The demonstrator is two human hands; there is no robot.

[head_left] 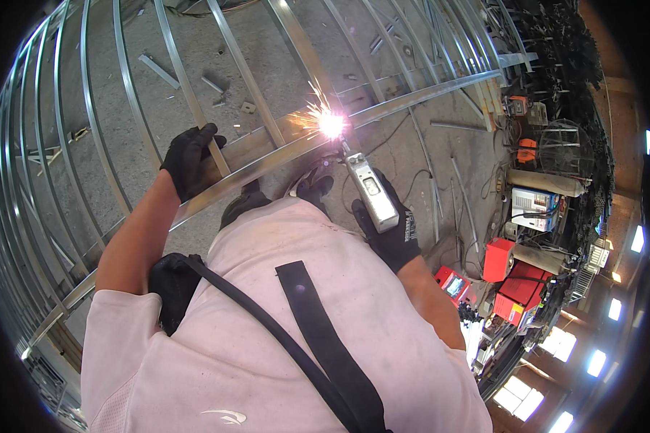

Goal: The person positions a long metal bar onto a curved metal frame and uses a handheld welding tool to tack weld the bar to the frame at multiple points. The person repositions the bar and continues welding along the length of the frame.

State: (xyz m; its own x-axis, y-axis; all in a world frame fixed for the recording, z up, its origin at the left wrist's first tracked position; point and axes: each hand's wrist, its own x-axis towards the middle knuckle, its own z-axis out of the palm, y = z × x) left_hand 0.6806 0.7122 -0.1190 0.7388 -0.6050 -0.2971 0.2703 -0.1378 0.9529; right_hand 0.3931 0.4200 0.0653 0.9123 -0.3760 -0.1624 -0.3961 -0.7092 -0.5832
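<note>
One bar point(183, 76) of the metal frame point(125, 65) is grasped by the left hand point(184, 164), and the handheld welding torch point(373, 193) by the right hand point(395, 244), its tip at the sparks point(328, 124) along the rail point(412, 99), where a steady torch angle and pace should be kept.

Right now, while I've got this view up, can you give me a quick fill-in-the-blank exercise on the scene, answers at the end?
1. The silver tool is held in the person's ____ hand.
2. Bright, glowing ____ spray out close to the tip of the tool.
3. The left hand, gripping the metal frame, wears a black ____.
4. The straps over the pale shirt are ____ in colour.

Missing words: right; sparks; glove; black.
</note>
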